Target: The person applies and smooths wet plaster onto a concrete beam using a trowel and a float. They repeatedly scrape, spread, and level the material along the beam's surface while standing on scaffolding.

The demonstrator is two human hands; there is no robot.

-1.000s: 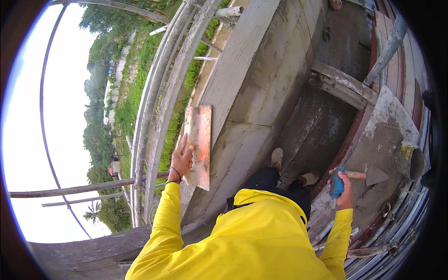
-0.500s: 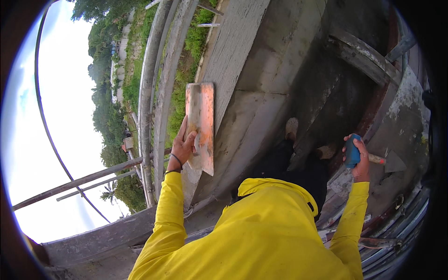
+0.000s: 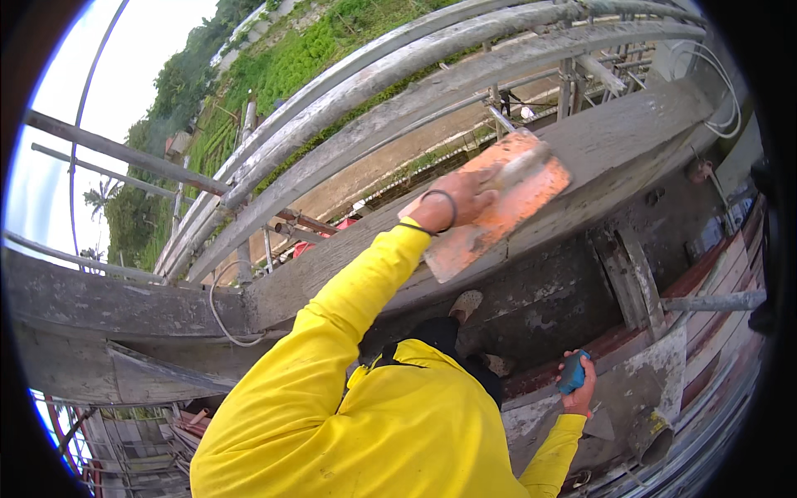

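Note:
My left hand (image 3: 461,202) is closed on an orange, cement-smeared plastering float (image 3: 534,184). The float lies over the top of a long grey concrete ledge (image 3: 614,137), slanting up to the right; whether its whole face touches is hidden. Lower right, my right hand (image 3: 584,392) grips a blue, sponge-like block (image 3: 573,373). Beside that wrist shows the grey blade of a trowel (image 3: 599,425); its handle is mostly hidden, so I cannot tell if the same hand holds it.
Scaffold poles (image 3: 398,108) run beyond the ledge, with ground and greenery far below. A white cable (image 3: 735,100) loops at the far right end. A timber post (image 3: 623,278) stands right of my feet. A pipe (image 3: 656,440) and metal lengths lie lower right.
My view has swung toward the ledge. My left hand with the float has moved right along it, and the float has turned from upright to slanting. My right hand still holds the blue block.

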